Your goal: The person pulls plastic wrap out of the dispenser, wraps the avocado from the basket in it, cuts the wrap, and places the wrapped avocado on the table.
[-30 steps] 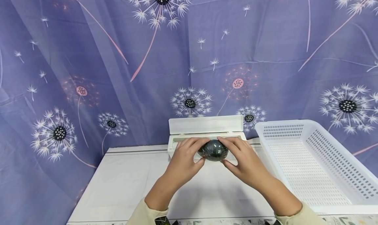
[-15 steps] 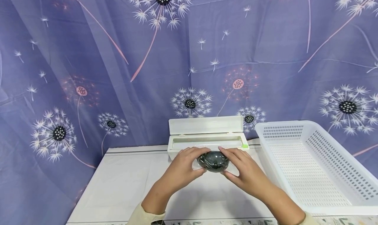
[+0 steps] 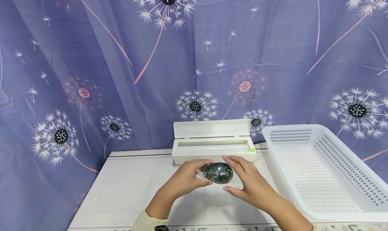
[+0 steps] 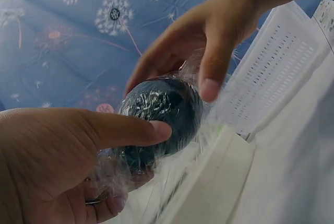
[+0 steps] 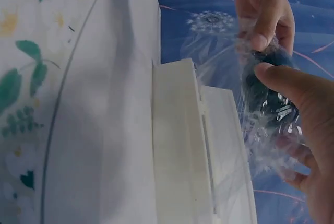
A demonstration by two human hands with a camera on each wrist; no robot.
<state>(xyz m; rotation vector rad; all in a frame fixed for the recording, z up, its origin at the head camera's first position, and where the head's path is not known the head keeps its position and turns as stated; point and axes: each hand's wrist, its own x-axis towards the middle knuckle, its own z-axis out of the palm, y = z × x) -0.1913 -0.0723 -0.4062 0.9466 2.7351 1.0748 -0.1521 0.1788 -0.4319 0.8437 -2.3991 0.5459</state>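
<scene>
A dark green, oval, shiny thing (image 3: 219,173), wrapped in clear cling film (image 4: 107,174), is held up in front of the dispenser. My left hand (image 3: 188,177) grips its left end, thumb across the near side. Loose film bunches at that palm in the left wrist view. My right hand (image 3: 253,180) is spread at the other end, thumb and fingers arched around it with a gap in the head view. Behind stands a white cling film dispenser (image 3: 192,158), lid raised, with a roll (image 3: 212,148) inside and a green piece at its right edge.
A white perforated plastic basket (image 3: 306,209) stands on the right of the white-covered table (image 3: 127,190). A purple curtain (image 3: 145,120) with dandelion prints hangs right behind the table. The table's near edge shows a leaf-patterned cloth.
Both hands have drawn the wrapped thing back from the dispenser, uncovering its roll. The right hand's fingers have spread away from it, while the left keeps its grip.
</scene>
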